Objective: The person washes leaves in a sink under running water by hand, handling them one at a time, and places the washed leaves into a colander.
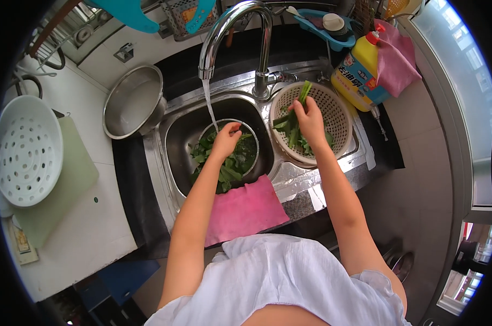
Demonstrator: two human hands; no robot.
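Note:
Water runs from the chrome faucet (236, 16) into a round basin (257, 150) of leafy greens (231, 169) in the left sink bowl. Over these greens is my left hand (226, 140), its thumb and fingers curled near each other; whether it grips a leaf or stem I cannot tell. My right hand (309, 118) is closed on a bunch of green stems and leaves (305, 91), above a beige plastic colander (341, 118). More greens lie in the colander. A pink cloth (246, 212) drapes over the sink's front edge.
A steel bowl (134, 102) leans left of the sink. Farther left are a white perforated basket (30, 150) and a pale green board (73, 163). Behind the colander stand a yellow detergent bottle (358, 73) with another pink cloth (396, 61) and a blue tray (329, 38).

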